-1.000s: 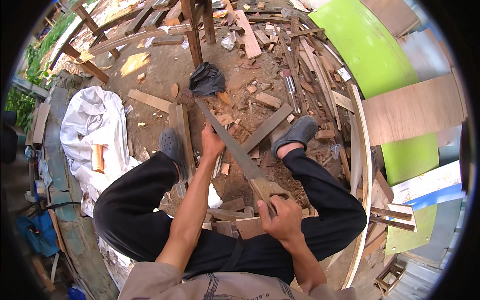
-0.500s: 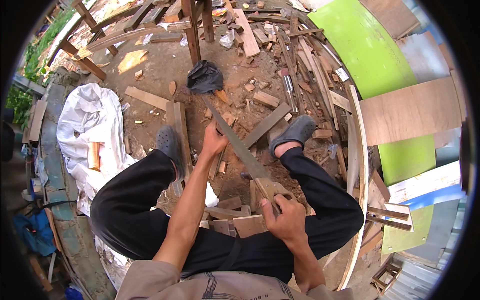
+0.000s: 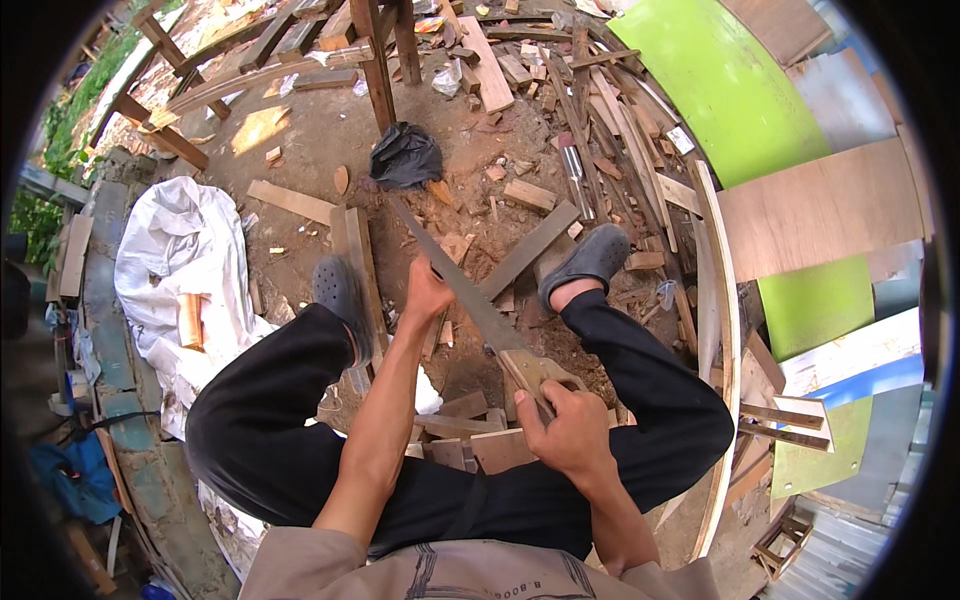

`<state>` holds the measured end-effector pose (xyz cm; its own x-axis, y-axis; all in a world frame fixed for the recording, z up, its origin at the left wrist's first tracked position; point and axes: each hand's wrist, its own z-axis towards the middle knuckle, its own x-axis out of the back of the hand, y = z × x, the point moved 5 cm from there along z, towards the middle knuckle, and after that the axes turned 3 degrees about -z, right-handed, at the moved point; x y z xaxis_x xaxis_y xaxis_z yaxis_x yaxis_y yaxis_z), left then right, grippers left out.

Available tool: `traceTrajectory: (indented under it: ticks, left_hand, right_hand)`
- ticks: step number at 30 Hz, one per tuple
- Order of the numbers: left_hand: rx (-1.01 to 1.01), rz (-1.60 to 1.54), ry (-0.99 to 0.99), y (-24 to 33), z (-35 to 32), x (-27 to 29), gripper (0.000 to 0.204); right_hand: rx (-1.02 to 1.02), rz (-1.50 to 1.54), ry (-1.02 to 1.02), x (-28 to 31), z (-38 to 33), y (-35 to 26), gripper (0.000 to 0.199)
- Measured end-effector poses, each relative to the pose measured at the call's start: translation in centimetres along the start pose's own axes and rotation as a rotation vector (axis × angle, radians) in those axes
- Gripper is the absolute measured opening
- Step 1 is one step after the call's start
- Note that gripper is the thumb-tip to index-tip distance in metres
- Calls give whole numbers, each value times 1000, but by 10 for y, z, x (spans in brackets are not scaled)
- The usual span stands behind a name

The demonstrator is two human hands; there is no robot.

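A handsaw (image 3: 462, 292) with a long grey blade and a wooden handle (image 3: 527, 368) lies slantwise across the middle, its tip pointing far left. My right hand (image 3: 570, 428) is closed around that handle, thumb on top. Beside the blade, between my feet, my left hand (image 3: 427, 290) grips a piece of wood (image 3: 458, 246) whose pale end shows beyond the blade. The blade passes over this piece next to my fingers. Part of my left fingers and most of the wood are hidden, so I cannot tell how deep the teeth sit.
A grey plank (image 3: 530, 250) lies on the dirt near my right shoe (image 3: 590, 265). Beyond stands a wooden post (image 3: 376, 75) by a black plastic bag (image 3: 405, 155). White sacking (image 3: 180, 235) is at left; a long curved board (image 3: 722, 330) and green panels (image 3: 730, 90) are at right.
The saw and my right hand have shifted slightly forward and to the left, away from my body. My left hand stays nearly in place.
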<state>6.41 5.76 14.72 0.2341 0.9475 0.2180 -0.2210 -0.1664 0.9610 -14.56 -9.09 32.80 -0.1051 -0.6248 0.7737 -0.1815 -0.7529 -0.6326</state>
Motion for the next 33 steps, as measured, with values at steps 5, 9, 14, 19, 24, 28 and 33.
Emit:
traceTrajectory:
  ticks: [5,9,14,19,24,28,33]
  left_hand:
    - [91,-12,8,-1,-7,-19,38]
    - [-46,30,-53,18,0,-1,45]
    - [260,-17,-99,-12,-8,-6,51]
    - [-85,4,92,-2,3,22,41]
    - [88,-25,-20,0,-13,-11,42]
    - [-104,50,84,1,-5,13,36]
    - [93,14,-141,-9,-12,-11,42]
  right_hand:
    - [-36,-8,-14,-33,56,14,41]
    - [41,40,49,-13,29,-1,44]
    - [46,59,33,-37,59,12,42]
    - [52,33,-11,-7,11,-9,41]
    - [-5,-52,34,-34,49,5,41]
    - [15,-16,-7,-12,19,-16,43]
    - [-24,-37,52,-35,41,2,42]
